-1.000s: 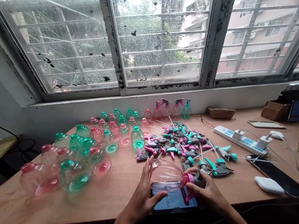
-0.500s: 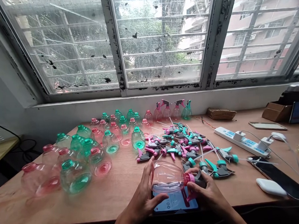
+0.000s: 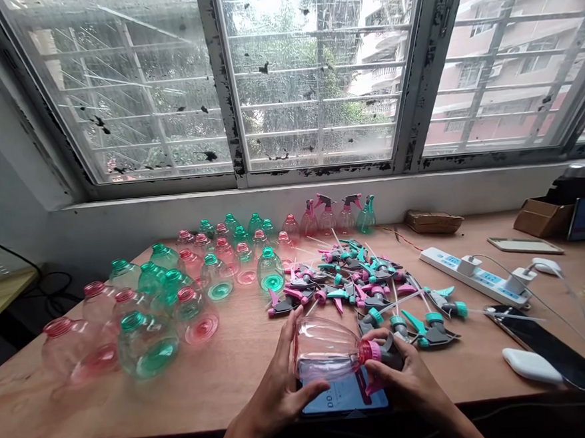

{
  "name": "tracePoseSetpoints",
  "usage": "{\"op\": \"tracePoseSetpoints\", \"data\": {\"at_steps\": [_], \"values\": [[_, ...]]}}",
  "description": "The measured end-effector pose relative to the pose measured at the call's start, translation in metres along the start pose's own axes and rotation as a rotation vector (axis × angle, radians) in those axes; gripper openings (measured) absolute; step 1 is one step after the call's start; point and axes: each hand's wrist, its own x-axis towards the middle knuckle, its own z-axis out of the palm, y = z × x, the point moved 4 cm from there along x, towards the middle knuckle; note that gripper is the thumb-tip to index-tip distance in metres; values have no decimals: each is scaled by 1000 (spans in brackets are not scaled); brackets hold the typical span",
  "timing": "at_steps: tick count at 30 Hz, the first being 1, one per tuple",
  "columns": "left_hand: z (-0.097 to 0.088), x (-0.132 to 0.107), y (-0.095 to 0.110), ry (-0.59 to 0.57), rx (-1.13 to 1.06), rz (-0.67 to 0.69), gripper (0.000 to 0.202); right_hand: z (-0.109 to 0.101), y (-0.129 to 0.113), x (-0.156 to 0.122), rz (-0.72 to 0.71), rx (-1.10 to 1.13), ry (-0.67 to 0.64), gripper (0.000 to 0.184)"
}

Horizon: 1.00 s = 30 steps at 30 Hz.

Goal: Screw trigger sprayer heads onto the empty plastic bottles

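A clear pink bottle (image 3: 326,347) lies sideways in my hands just above the table's front edge. My left hand (image 3: 279,393) is wrapped round its body. My right hand (image 3: 409,381) grips the pink and grey spray head (image 3: 382,354) at the bottle's neck. Under the bottle lies a phone (image 3: 342,397) with a lit screen. Just beyond my hands is a pile of loose pink and teal spray heads (image 3: 362,284).
Several open pink and green bottles (image 3: 149,316) stand at the left. Three or so bottles with spray heads (image 3: 337,214) stand by the window sill. At the right are a power strip (image 3: 471,274), cables, a white mouse (image 3: 530,366), a dark phone (image 3: 552,347) and a cardboard box (image 3: 537,215).
Hardly anything has moved. The bottle and both hands have shifted slightly, and the view has tilted a little.
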Motion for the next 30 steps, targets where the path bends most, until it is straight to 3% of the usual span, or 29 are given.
{"op": "tracePoseSetpoints", "data": {"at_steps": [6, 11, 16, 21, 26, 30], "values": [[0, -2, -1, 43, 120, 27, 77, 0, 3, 0, 60, 56, -24, 41], [1, -1, 0, -11, 91, 14, 104, -1, 5, 0, 30, 47, -10, 42], [-2, -1, 6, -10, 89, 6, 102, 0, 6, 0, 46, 56, -22, 43], [1, -3, 9, -12, 152, 82, 84, 0, 2, 0, 32, 74, -16, 40], [1, -3, 6, -26, 80, 56, 109, 1, 5, -1, 26, 40, -36, 40], [2, -2, 7, -39, 57, 35, 106, 1, 6, -1, 47, 44, -50, 42]]}}
